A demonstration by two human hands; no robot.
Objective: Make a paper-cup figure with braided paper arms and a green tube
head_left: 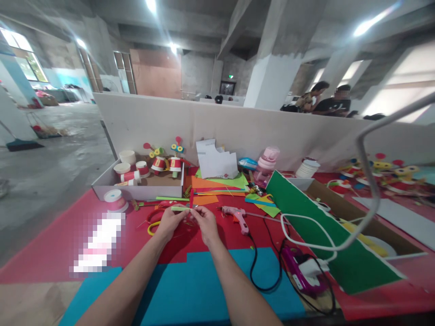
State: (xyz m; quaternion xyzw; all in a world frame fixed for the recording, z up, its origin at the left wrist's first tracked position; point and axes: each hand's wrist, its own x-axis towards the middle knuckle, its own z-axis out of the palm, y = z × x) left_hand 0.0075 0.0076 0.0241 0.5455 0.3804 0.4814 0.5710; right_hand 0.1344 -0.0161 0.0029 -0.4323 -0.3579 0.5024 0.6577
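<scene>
My left hand [171, 222] and my right hand [205, 223] meet over the red table [61, 240], fingers pinched together on a narrow light-green paper strip [180, 208]. The strip lies level between the fingertips. A red paper strip [191, 198] stands just behind them. A pink glue gun [237, 216] lies to the right of my right hand, its black cord [253, 267] running toward me. Yellow-handled scissors [153, 225] lie just left of my left hand.
A white box [136, 192] of red-and-white paper cup figures sits at back left, with a tape roll [114, 199] in front. Coloured paper sheets [217, 183], a pink bottle [267, 165] and a green board [326, 235] are to the right. A blue sheet [204, 285] lies near me. People sit beyond the partition.
</scene>
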